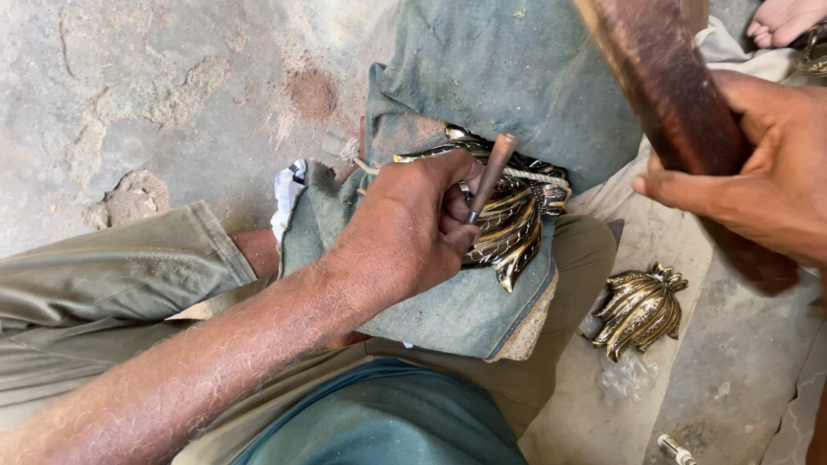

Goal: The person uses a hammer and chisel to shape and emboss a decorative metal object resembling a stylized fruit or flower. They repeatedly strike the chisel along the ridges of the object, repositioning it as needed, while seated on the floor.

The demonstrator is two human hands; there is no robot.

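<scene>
A shiny brass casting shaped like a bunch of curved ribbed leaves lies near the centre of the view, on a grey-green worn cloth pad draped over the person's lap. Its ridges gleam gold with dark grooves between them, and a pale twisted cord runs across its top. The left hand covers the casting's left part, fingers curled tight around a thin punch with a reddish-brown wooden-looking shaft, whose tip meets the metal and which tilts toward one o'clock. At three o'clock the right hand is clenched around a broad dark brown wooden mallet handle; its head is cut off by the top edge and its lower end is blurred. A second brass leaf-bunch casting rests on the dusty floor at four o'clock, well apart. How the cord is fastened cannot be made out.
</scene>
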